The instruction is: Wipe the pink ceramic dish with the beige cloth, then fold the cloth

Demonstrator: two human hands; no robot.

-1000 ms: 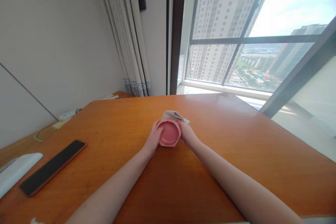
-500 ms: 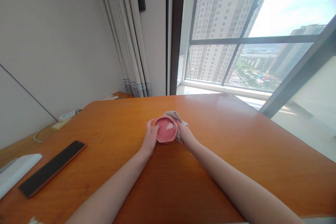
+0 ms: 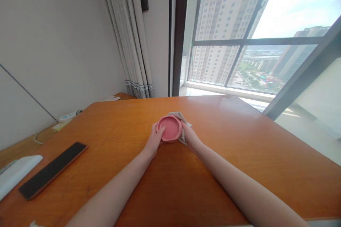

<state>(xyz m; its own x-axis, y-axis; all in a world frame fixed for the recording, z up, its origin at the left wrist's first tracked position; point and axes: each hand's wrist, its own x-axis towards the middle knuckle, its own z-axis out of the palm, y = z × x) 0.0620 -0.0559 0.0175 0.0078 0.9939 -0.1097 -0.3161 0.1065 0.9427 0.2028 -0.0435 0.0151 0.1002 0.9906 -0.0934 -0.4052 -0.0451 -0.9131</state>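
A round pink bowl (image 3: 170,129) with a glossy inside is tilted toward me over the middle of the wooden table. Its left side is gripped by my left hand (image 3: 155,137), thumb over the rim and the other fingers behind. At the right side, my right hand (image 3: 188,134) is closed on a light grey cloth (image 3: 179,115), which it presses against the outside of the bowl. Part of the cloth sticks up behind the bowl and a corner hangs below my right hand. The right fingertips are hidden behind bowl and cloth.
On the left of the wooden table (image 3: 213,120) lies a long dark flat object (image 3: 53,170), with a white item (image 3: 18,173) beyond it. A power strip (image 3: 68,116) with a cable sits along the wall. Curtain and window stand behind the table.
The bowl has turned slightly between my hands and tips a little differently. My left thumb now reaches farther over the rim, and the cloth has shifted slightly right.
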